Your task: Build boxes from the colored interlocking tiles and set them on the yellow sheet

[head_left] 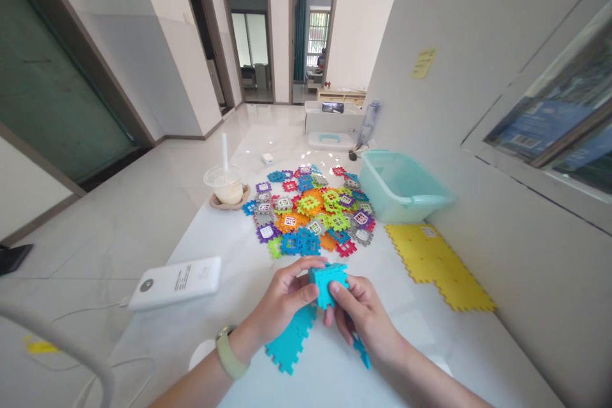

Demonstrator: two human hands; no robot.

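Observation:
Between my hands is a small box-like block [327, 285] made of turquoise interlocking tiles with notched edges. My left hand [295, 290] grips its left side, thumb on the front face and fingers over the top. On the right, my right hand [363, 312] holds it with the thumb pressed on the front face; the other fingers curl behind and below. A flat turquoise tile panel [291, 339] lies under my left hand. Another turquoise piece [361, 352] shows below my right hand, partly hidden. Beyond my hands spreads a heap of colourful notched tiles [310, 204].
A pale green bin [406, 194] stands at the right, with a yellow joined tile sheet [440, 264] before it. On the left are a lidded cup with a straw [225, 185] and a white power bank [176, 283] with a cable. A white box [329, 120] sits at the far end.

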